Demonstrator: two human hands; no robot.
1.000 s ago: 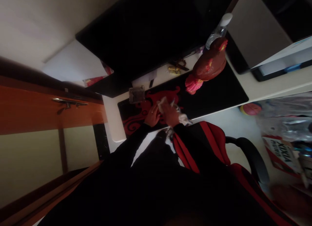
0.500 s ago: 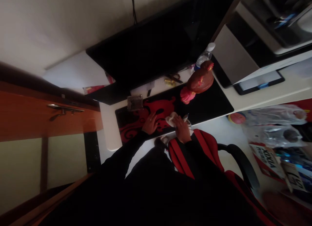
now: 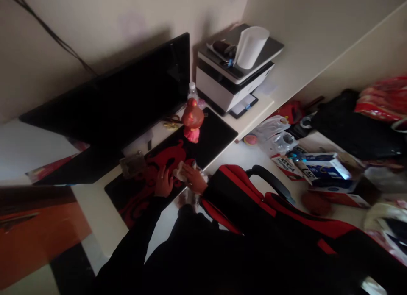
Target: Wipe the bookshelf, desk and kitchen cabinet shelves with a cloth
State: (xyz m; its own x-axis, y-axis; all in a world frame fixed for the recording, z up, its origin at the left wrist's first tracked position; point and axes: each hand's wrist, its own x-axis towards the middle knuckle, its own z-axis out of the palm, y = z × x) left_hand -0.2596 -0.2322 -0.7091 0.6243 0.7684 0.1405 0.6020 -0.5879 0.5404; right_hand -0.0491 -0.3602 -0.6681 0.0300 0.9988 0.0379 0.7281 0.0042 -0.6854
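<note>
Swinging rightward over the last half second, our view takes in more of that side of the room. Largest is the white bench [image 3: 95, 210], with the red-and-black chair [image 3: 235, 176] in front and the wide black monitor [image 3: 127, 96] along its back. Right of that stands the printer [image 3: 225, 87]. Across the bench lies the dark mat [image 3: 219, 132] with its red pattern, bearing a brown-and-pink figure [image 3: 192, 121] and, toward its left end, a clear box [image 3: 132, 163]. Our left hand [image 3: 163, 184] rests flattened on the mat, grasping nothing. Our right hand [image 3: 196, 181] grasps a crumpled pale cloth [image 3: 179, 171], though in this dim light we cannot tell how firmly. That cloth is on the mat between our hands, closer to the left one than half a second ago; we judge the rubbing is working back across the red pattern.
</note>
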